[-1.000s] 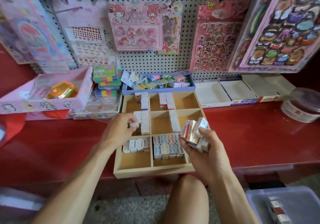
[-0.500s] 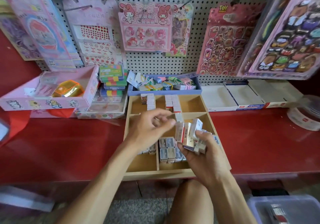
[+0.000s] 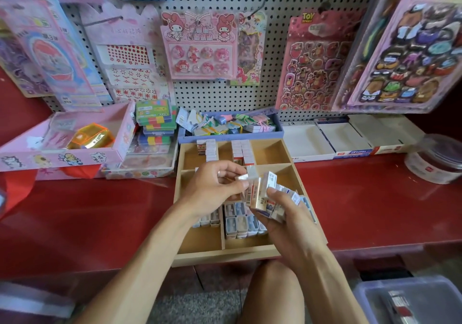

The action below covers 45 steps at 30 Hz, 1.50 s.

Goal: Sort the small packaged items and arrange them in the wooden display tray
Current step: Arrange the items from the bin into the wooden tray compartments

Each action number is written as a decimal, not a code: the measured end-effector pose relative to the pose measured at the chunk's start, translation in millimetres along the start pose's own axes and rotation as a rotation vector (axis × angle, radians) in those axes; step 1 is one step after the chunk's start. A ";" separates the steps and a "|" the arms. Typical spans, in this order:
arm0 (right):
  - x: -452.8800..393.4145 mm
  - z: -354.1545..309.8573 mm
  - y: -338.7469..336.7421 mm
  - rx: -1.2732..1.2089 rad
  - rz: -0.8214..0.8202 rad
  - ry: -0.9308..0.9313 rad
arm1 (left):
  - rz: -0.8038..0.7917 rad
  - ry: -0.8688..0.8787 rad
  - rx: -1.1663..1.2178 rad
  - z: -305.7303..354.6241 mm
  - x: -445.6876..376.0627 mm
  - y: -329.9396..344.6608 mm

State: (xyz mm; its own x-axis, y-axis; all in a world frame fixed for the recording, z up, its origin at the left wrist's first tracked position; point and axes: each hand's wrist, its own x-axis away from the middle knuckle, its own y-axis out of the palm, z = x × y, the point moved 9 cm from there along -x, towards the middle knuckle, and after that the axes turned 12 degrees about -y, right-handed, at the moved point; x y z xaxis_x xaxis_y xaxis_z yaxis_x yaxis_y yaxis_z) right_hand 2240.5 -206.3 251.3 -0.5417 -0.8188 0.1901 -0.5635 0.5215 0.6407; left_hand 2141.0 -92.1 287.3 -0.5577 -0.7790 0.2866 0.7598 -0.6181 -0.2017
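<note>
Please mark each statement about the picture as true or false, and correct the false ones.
1. The right hand holds several small packs. True.
2. The left hand rests flat on the red counter. False: it is raised over the wooden tray, pinching one pack.
3. The tray is empty. False: rows of packs already stand in several compartments.
4. A blue box of small items lies behind the tray. True.
</note>
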 end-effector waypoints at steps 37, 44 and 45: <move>-10.8 -19.1 -64.6 0.005 0.154 -0.092 | 0.319 0.236 -0.887 2.6 -89.9 28.0; -13.2 -18.3 -61.8 0.023 0.151 -0.087 | 0.342 0.190 -0.974 11.0 -85.3 16.8; -13.5 -19.0 -59.9 0.022 0.146 -0.092 | 0.373 0.201 -0.953 15.7 -80.8 13.7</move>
State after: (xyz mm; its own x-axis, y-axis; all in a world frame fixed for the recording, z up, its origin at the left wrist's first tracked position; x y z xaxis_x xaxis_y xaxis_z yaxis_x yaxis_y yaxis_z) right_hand 2293.4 -231.0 224.5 -0.6731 -0.7090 0.2105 -0.4874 0.6393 0.5948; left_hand 2201.7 -35.9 276.0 -0.4537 -0.8867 -0.0893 0.3651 -0.0935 -0.9262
